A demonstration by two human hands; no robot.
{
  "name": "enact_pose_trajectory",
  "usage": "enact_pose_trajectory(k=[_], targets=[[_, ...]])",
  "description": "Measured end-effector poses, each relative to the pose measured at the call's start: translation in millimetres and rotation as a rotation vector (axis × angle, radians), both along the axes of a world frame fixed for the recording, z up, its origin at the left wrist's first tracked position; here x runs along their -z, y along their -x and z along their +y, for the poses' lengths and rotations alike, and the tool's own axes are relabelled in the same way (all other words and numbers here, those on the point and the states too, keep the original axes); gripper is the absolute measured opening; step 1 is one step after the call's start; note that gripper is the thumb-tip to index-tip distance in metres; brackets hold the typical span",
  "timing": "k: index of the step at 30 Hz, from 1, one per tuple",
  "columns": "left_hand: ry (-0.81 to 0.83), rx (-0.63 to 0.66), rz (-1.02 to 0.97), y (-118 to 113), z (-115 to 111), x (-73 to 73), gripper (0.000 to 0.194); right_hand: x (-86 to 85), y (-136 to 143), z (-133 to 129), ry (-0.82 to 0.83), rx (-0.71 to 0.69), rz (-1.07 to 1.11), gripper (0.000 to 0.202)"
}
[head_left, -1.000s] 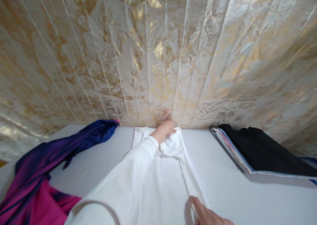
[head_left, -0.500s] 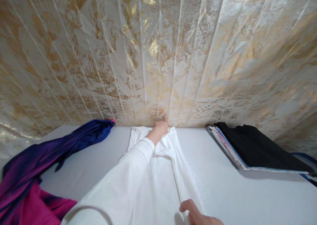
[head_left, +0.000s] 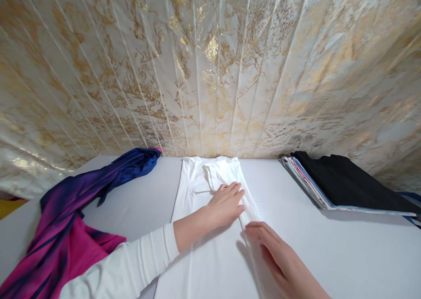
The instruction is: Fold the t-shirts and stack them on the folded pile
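The left hand (head_left: 227, 204) lies palm down on a white garment (head_left: 213, 264), fingers extended and pressing nothing between them. A white sleeve (head_left: 141, 257) covers its forearm to just short of the wrist. The right hand (head_left: 283, 259) is just beside it, nearer the viewer, with fingers bent at the garment's right side fold; whether they pinch the cloth or only rest against it, I cannot tell.

The white garment lies lengthwise across the middle of a pale surface (head_left: 368, 255), its upper end along the far edge and its lower part running out of view at the bottom. Near that upper end a loose flap (head_left: 220, 174) of the same cloth lies on top, slightly creased.

On the left part of the surface, a crumpled blue and magenta garment (head_left: 62, 224) stretches from near the far edge towards the near left corner. Towards the far right corner sits a stack of folded fabrics (head_left: 305, 183) with a black garment (head_left: 345, 183) on top. Behind the far edge rises a pleated, gold-patterned covering (head_left: 210, 93).
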State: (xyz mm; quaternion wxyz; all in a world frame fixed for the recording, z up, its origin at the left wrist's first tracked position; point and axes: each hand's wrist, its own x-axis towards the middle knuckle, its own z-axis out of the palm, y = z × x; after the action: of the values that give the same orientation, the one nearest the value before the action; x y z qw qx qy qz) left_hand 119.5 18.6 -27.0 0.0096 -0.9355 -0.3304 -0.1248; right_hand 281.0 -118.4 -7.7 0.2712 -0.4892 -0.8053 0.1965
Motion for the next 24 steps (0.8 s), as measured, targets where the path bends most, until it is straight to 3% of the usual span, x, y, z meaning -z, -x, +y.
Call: enact_pose_trajectory(k=[2, 5, 8, 10, 12, 15, 17, 20, 24], targets=[[-0.002, 0.016, -0.011, 5.9, -5.8, 8.7, 0.043, 14.7, -1.1, 7.0, -0.179, 0.023, -0.150, 0.039], [-0.008, 0.032, -0.019, 5.2, 7.1, 12.6, 0.044, 35.2, 1.7, 18.4, -0.239, 0.076, -0.379, 0.046], [-0.018, 0.041, -0.019, 2.0, 21.3, 5.7, 0.040, 42.4, 7.4, 29.1, -0.218, 0.115, -0.484, 0.051], [-0.033, 0.059, -0.024, 4.1, 16.8, -4.6, 0.039, 42.0, 9.4, 35.1, -0.218, 0.124, -0.498, 0.053], [-0.055, 0.088, -0.035, 10.4, -4.4, -17.8, 0.040, 41.0, 8.3, 39.8, -0.232, 0.110, -0.484, 0.051], [-0.072, 0.179, -0.068, 23.5, -61.2, -35.6, 0.036, 41.3, 2.9, 44.7, -0.283, 0.049, -0.426, 0.045], [-0.052, 0.384, -0.110, 30.2, -102.4, -41.7, 0.023, 40.8, 0.3, 46.5, -0.313, 0.040, -0.371, 0.041], [-0.112, 0.614, -0.045, 31.8, -146.0, -39.6, 0.010, 33.6, 0.1, 44.2, -0.327, 0.077, -0.265, 0.038], [-0.214, 0.639, -0.042, 23.4, -161.1, -26.8, 0.013, 11.1, -1.6, 22.9, -0.184, 0.091, -0.103, 0.030]])
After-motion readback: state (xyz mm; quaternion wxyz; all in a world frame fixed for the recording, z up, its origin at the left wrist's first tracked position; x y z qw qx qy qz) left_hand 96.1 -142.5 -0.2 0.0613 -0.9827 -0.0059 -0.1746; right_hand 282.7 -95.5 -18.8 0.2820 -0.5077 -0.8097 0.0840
